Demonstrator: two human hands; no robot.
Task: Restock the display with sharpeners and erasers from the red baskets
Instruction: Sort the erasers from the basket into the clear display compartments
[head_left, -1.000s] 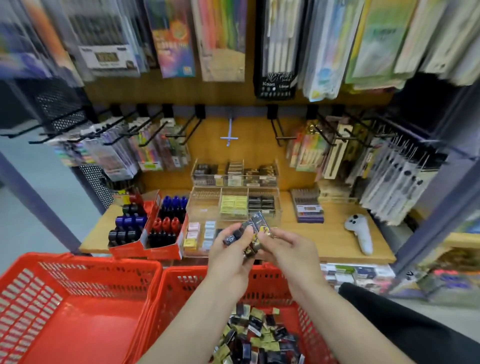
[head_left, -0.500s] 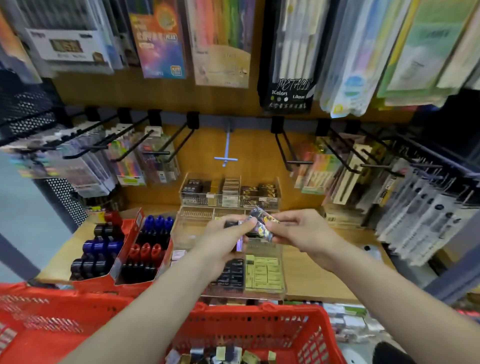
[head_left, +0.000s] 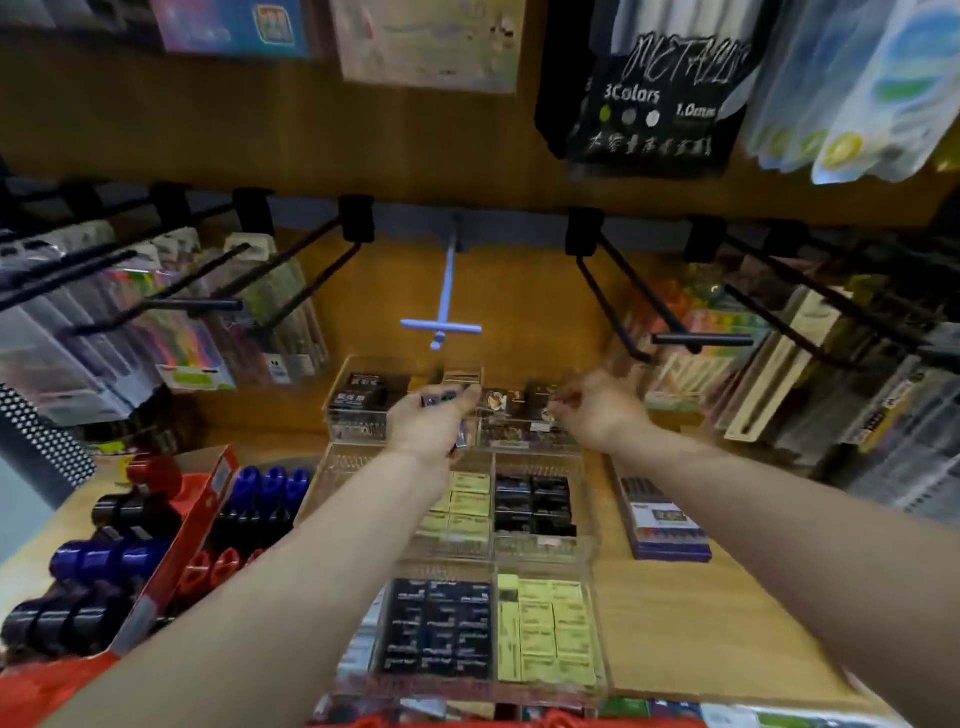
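A: What have the hands got?

B: The left hand (head_left: 434, 423) is curled round a few small dark wrapped pieces (head_left: 440, 400), erasers or sharpeners, too blurred to say which. The right hand (head_left: 592, 410) hangs with fingers bent over the right end of the clear acrylic back tray (head_left: 358, 415) at the rear of the wooden shelf (head_left: 670, 623); something small may sit at its fingertips, but I cannot tell whether it grips anything.

A: Hands together?

B: Apart, the tray's middle compartments between them.

A: How should the placing go?

B: I'd say match the pack to the compartment already holding its kind, lower it flat and label up, and feed one at a time from the left hand so the rest don't spill. The black metal hook (head_left: 649, 312) juts out just above, so keep the wrists low.

A: And the stock?

B: Only a strip of the red plastic basket rim (head_left: 524, 722) shows at the bottom edge; the nearer clear trays (head_left: 545, 551) already hold yellow and black packs
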